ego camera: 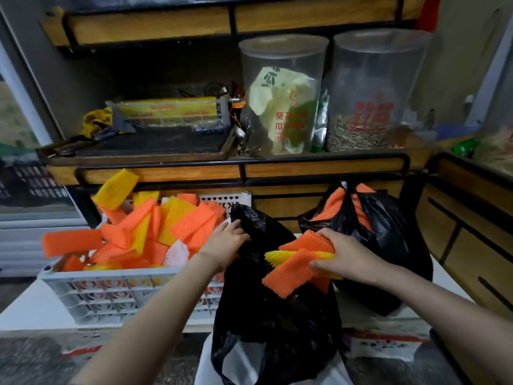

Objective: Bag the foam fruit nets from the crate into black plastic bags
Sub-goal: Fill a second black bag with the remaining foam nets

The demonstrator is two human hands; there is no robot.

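Watching through the head camera, I have the left hand [226, 240] gripping the left edge of the open black bag [277, 315], fingers curled into the plastic. The right hand [349, 259] clutches a bundle of nets [299, 262], orange with one yellow, just over the bag's mouth. The crate [111, 298] to the left holds a heaped pile of nets [155, 232]. A second bag [388, 240] sits knotted behind the right hand.

My worry is the mouth. Only one side is held up, so the slack far edge could fold in, catch the bundle and spill it to the floor. The foam looks springy, so I judge that a loose release could let pieces bounce back out.
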